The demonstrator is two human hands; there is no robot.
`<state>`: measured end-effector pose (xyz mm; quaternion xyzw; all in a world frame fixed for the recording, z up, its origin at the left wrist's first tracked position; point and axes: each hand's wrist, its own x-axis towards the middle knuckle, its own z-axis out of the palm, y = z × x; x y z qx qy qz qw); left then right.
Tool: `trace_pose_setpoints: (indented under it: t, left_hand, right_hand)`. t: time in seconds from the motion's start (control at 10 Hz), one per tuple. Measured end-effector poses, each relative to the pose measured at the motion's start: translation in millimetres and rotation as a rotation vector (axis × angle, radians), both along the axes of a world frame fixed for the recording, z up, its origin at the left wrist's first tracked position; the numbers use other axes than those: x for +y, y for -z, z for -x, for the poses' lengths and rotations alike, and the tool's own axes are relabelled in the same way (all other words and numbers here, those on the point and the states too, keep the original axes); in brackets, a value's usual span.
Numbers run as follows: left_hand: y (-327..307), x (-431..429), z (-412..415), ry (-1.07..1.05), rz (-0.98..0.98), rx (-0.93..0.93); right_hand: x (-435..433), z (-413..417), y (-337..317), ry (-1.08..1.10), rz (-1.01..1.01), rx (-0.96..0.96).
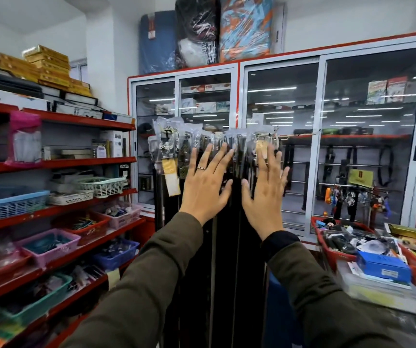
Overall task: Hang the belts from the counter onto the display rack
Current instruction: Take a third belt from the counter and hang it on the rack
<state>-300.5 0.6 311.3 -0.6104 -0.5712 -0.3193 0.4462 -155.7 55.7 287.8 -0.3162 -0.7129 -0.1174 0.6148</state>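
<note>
A row of dark belts point(169, 209) in clear plastic sleeves hangs straight down in front of me, buckles point(166, 136) lined up along the top of the display rack point(274, 133). My left hand point(205, 183), with a ring on one finger, lies flat with fingers spread against the belts just below the buckles. My right hand point(264, 189) is also flat and spread, pressed on the belts to the right of it. Neither hand holds anything. The lower part of the belts is hidden behind my sleeves.
Red shelves point(58, 209) with plastic baskets of small goods run along the left. A glass-door cabinet point(322, 146) stands behind the belts. At the right, a counter carries a red basket point(327, 249) of items and a blue box point(384, 267).
</note>
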Motion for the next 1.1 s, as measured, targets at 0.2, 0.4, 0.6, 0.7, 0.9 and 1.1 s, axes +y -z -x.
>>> trace_pose_setpoints:
  t: [0.2,0.4,0.6,0.7,0.9,1.1]
  left_hand:
    - [-1,-37,64,-0.060,-0.197,-0.025]
    - [9,-52,114,0.004,-0.148,-0.117]
    - [10,-38,133,0.057,0.018,-0.132]
    - [9,-27,130,0.017,0.096,-0.122]
    - [20,-20,112,-0.069,0.145,-0.202]
    - [26,-46,82,-0.094,0.026,-0.172]
  right_hand:
    - [-27,69,-1,-0.176,-0.096,-0.048]
    - [-44,119,-4,-0.189,-0.113,-0.221]
    - [-26,133,0,-0.020,-0.068,-0.336]
    - [-17,131,0,0.061,-0.012,-0.340]
    - [-26,118,0,0.080,0.064,-0.424]
    - [-77,63,-7,0.025,-0.072,-0.289]
